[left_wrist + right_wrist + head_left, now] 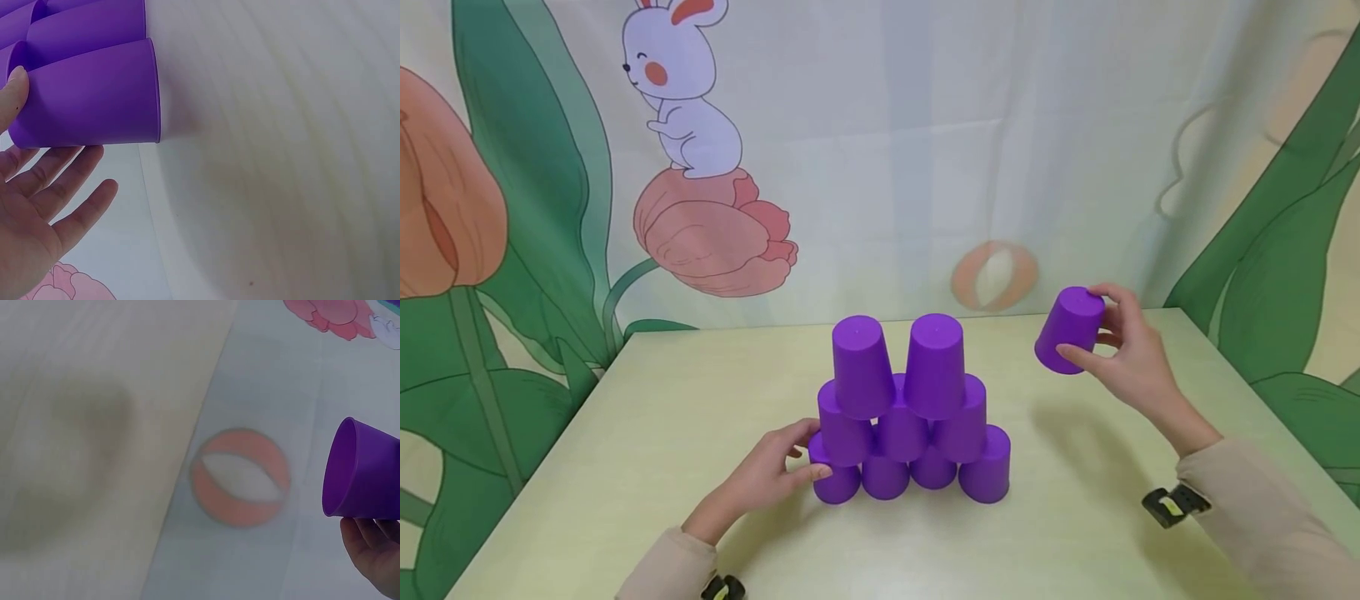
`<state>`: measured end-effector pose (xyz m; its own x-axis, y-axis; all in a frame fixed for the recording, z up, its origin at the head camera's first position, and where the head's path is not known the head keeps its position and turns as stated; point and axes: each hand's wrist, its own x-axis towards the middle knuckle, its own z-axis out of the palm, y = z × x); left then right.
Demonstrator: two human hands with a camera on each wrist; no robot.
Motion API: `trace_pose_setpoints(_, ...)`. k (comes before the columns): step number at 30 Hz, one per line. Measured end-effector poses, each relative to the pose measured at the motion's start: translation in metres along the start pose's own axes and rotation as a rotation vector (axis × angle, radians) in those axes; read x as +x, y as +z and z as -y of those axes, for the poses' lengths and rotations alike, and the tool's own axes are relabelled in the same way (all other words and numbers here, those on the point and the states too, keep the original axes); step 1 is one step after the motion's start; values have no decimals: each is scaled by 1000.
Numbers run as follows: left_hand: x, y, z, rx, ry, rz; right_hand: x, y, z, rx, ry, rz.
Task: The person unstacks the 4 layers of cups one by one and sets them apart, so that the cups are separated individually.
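Upside-down purple cups stand stacked in tiers: several at the bottom, three in the middle, and two cups on top, the left one (859,367) and the right one (936,367) a little apart. My left hand (766,473) holds the bottom row's leftmost cup (838,487), thumb at its front and fingers along its outer side; in the left wrist view the last finger is clear of it. To the right of the stack, my right hand (1131,357) grips another purple cup (1070,327) in the air, mouth down and slightly tilted. The right wrist view shows its open rim.
The stack stands on a pale wooden table (700,383). Behind it hangs a curtain (850,208) printed with a rabbit, tulips and leaves. Black straps circle both wrists, and shadows of the arms fall on the tabletop.
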<state>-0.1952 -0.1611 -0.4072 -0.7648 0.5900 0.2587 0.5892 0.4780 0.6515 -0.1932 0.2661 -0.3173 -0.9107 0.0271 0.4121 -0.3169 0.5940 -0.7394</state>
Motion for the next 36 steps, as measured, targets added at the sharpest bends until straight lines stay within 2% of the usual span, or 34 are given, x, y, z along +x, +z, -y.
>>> trace_pose_setpoints(12,0,0,1,-1,-4,-4,-1,8,-33,-21,92,7)
trace_pose_setpoints(22,0,0,-1,12,-13,3,-1,13,-56,-34,116,15)
trace_pose_setpoints(36,1,-1,-1,17,-12,13,1,21,-85,-92,187,100)
